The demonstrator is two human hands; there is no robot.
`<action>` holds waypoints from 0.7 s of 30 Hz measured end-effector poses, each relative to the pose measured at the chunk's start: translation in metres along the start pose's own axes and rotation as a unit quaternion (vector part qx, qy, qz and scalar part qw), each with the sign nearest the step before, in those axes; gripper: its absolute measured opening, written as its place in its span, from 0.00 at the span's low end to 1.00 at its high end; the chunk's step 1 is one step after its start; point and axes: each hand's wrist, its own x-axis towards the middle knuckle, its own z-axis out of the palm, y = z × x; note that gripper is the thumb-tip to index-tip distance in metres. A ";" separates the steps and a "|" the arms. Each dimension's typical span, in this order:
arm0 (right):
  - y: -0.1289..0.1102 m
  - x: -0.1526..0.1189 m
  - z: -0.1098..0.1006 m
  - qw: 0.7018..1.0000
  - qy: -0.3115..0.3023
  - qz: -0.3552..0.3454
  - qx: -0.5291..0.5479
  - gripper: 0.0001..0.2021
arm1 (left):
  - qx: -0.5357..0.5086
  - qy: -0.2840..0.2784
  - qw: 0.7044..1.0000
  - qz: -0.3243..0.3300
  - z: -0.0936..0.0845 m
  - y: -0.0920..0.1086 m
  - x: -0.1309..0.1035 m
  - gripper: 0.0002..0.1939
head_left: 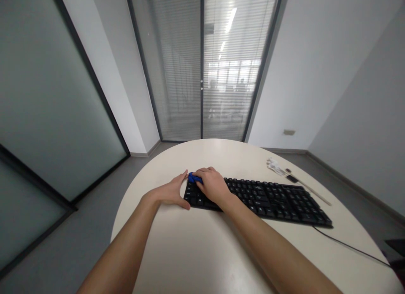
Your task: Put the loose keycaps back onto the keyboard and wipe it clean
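Observation:
A black keyboard lies across the table, its left end between my hands. My left hand braces that end, thumb at the near corner and fingers by the far corner. Over the left keys, my right hand has its fingers on a soft, bright blue lump that looks like putty. The lump rests on the keyboard's upper left corner, and the right fingers partly cover it. Keys under my right hand and wrist are hidden.
The keyboard rests on a round cream table. Its black cable runs off the right edge. Farther right lie a long thin stick, a small black brush-like piece and a crumpled white item. Glass doors stand behind.

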 end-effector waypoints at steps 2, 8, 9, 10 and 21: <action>-0.004 -0.006 -0.001 0.999 -0.010 -0.050 0.013 0.16 | 0.010 0.001 1.000 0.000 0.000 0.000 0.001 0.75; -0.018 -0.031 -0.003 0.994 -0.019 -0.110 0.013 0.14 | 0.003 -0.005 1.000 -0.015 0.002 0.004 0.002 0.75; -0.019 -0.036 -0.005 0.993 -0.023 -0.116 0.015 0.13 | 0.004 -0.005 1.000 -0.017 0.002 0.004 0.002 0.74; -0.019 -0.040 -0.007 0.992 -0.027 -0.123 0.018 0.13 | 0.006 -0.005 1.000 -0.018 0.002 0.005 0.002 0.74; 0.002 -0.073 -0.028 0.994 -0.063 -0.094 0.005 0.16 | 0.030 -0.011 0.999 -0.024 -0.002 0.002 0.002 0.73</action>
